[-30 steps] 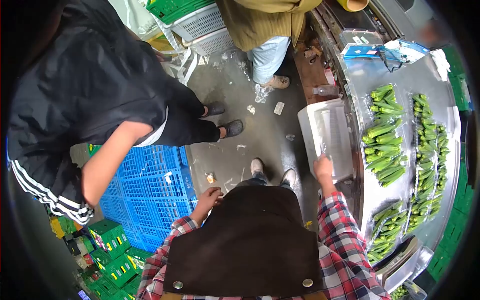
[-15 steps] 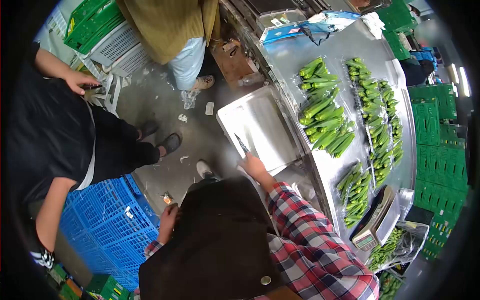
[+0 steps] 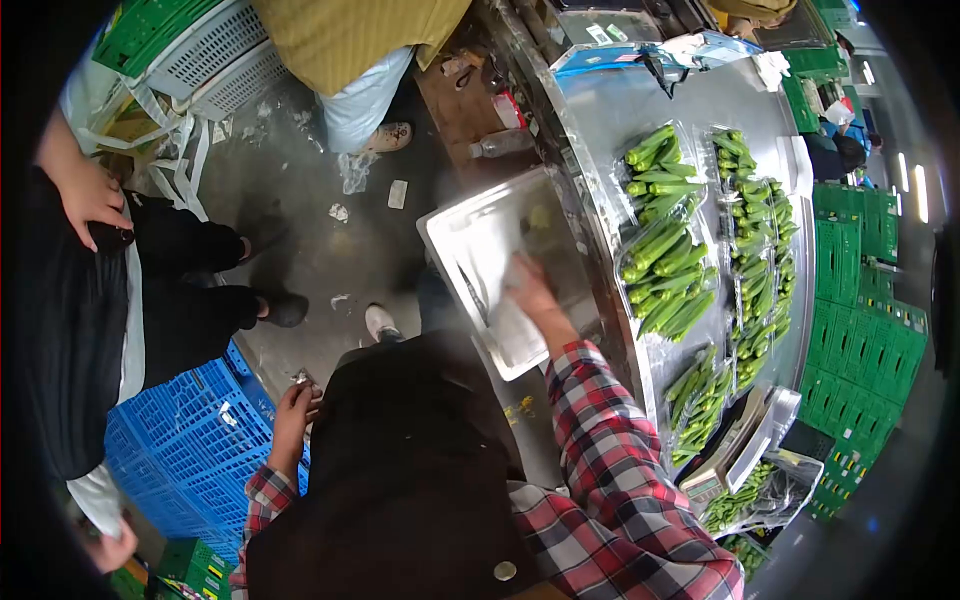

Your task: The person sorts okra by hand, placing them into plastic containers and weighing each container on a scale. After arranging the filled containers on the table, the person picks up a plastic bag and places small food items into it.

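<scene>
My right hand [image 3: 530, 285], smeared by motion, is over the shiny tray [image 3: 440, 240] with a pale rim, beside the metal table. Its fingers are too blurred to show whether they hold anything. My left hand [image 3: 297, 408] is at my left side, near the blue crates, with its fingers pinched together. A small pale bit shows at the fingertips, too small to name. Okra lies on the metal table [image 3: 610, 110] right of the tray, in clear-wrapped bunches [image 3: 665, 265] and a longer row [image 3: 755, 260].
A scale [image 3: 725, 450] and a plastic-lined crate of green pods [image 3: 735, 500] are at the table's near end. Blue crates [image 3: 190, 430] stand at left; green crates [image 3: 860, 330] are stacked at right. One person [image 3: 70, 330] stands left, another [image 3: 360, 50] ahead. Litter [image 3: 398, 194] lies on the floor.
My right hand has moved forward over the tray; the dark, knife-like tool seen there earlier no longer shows. The tray sits at a different angle. My left hand shows more fully.
</scene>
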A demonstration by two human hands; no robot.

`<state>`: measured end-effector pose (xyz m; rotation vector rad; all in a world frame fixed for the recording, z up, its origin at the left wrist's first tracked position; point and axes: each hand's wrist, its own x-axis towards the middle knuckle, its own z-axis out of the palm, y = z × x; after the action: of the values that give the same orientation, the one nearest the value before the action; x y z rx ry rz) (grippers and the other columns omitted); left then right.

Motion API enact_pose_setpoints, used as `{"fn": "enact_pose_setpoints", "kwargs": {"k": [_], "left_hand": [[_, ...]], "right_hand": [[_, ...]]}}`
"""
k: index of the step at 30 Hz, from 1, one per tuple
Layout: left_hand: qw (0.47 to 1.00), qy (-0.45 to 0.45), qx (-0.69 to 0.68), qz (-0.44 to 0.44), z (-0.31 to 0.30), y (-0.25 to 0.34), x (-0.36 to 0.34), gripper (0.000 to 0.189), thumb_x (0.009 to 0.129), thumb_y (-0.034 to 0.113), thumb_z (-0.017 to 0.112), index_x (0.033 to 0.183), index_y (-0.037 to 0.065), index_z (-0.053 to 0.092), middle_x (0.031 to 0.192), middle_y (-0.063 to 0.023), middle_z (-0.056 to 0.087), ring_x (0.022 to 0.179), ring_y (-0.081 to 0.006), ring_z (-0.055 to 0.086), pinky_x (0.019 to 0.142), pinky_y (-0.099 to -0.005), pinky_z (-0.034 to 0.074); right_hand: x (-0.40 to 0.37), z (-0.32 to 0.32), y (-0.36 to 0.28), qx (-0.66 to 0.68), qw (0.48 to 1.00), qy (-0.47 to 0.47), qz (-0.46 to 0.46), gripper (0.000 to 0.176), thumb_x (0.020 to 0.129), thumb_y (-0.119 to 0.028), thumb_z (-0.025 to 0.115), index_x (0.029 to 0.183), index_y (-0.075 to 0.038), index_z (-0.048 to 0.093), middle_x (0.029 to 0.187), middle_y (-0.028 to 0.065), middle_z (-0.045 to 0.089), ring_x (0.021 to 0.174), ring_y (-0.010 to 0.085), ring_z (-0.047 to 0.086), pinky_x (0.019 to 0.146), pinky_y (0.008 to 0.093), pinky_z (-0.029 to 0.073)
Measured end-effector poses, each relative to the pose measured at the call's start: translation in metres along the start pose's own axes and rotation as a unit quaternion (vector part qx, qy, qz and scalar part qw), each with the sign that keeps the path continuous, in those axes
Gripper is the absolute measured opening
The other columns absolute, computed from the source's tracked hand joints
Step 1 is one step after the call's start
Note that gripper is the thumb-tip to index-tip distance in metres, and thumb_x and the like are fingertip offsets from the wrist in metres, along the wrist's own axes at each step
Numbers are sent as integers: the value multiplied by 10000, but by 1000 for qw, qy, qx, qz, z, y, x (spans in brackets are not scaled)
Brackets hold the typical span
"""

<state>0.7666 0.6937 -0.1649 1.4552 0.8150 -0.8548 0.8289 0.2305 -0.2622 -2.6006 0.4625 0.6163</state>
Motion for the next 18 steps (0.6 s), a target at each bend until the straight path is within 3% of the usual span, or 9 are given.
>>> {"fn": "enact_pose_setpoints", "kwargs": {"k": [1, 3, 5, 7, 9, 11, 13, 18], "left_hand": [[999, 7, 25, -21, 3, 1, -3, 338, 892, 237, 486, 1152, 20, 483, 969, -66, 573, 807, -114, 540, 696, -233, 430], [999, -10, 36, -34, 6, -4, -4, 329, 887, 222, 496, 1146, 19, 487, 954, -58, 578, 776, -101, 532, 677, -218, 423], [998, -18, 45, -31, 11, -6, -1, 317, 882, 202, 509, 1135, 11, 492, 932, -51, 582, 742, -89, 526, 658, -205, 420], [998, -26, 49, -25, 18, 4, 0, 317, 886, 202, 504, 1137, 9, 488, 939, -54, 577, 750, -90, 526, 655, -206, 421], [998, -34, 49, -18, 23, 16, 2, 316, 889, 201, 499, 1139, 8, 484, 948, -57, 573, 760, -91, 528, 655, -207, 423], [998, -40, 43, -11, 27, 25, 5, 315, 892, 199, 495, 1142, 8, 480, 958, -62, 570, 772, -95, 531, 657, -210, 426], [998, -37, 46, -9, 31, 36, 8, 316, 893, 200, 493, 1144, 7, 476, 968, -68, 567, 783, -99, 534, 661, -211, 429], [998, -41, 54, 2, 32, 33, 19, 323, 892, 204, 496, 1144, 4, 475, 967, -74, 574, 788, -106, 539, 661, -211, 434]], "right_hand": [[-4, 1, -10, 2, 999, -46, -5, 720, 697, -225, 663, 1326, -160, 319, 1299, 201, 361, 1170, 370, 373, 988, 417, 317], [-26, -14, -36, 50, 996, -42, 56, 749, 684, -204, 672, 1334, -169, 301, 1293, 199, 366, 1159, 380, 383, 977, 418, 328], [-29, -47, -64, 85, 981, -50, 168, 729, 689, -194, 665, 1326, -169, 312, 1301, 175, 362, 1157, 390, 378, 965, 421, 337], [-24, -29, -42, 128, 973, 20, 189, 683, 701, -198, 651, 1307, -152, 339, 1290, 170, 380, 1147, 392, 390, 952, 419, 348], [-8, 19, 21, 146, 970, 136, 138, 613, 720, -211, 626, 1274, -117, 381, 1249, 189, 421, 1120, 386, 421, 938, 411, 359], [-5, 9, 36, 98, 971, 173, 135, 547, 739, -214, 600, 1237, -76, 419, 1186, 219, 468, 1078, 380, 459, 925, 403, 371], [-3, 1, 40, 26, 953, 269, 136, 445, 762, -185, 568, 1157, -1, 475, 1055, 275, 529, 992, 370, 519, 903, 391, 387], [-23, -52, -22, -50, 974, 104, 198, 488, 804, -211, 562, 1206, 17, 408, 1140, 266, 472, 1060, 395, 455, 928, 415, 355]]}}
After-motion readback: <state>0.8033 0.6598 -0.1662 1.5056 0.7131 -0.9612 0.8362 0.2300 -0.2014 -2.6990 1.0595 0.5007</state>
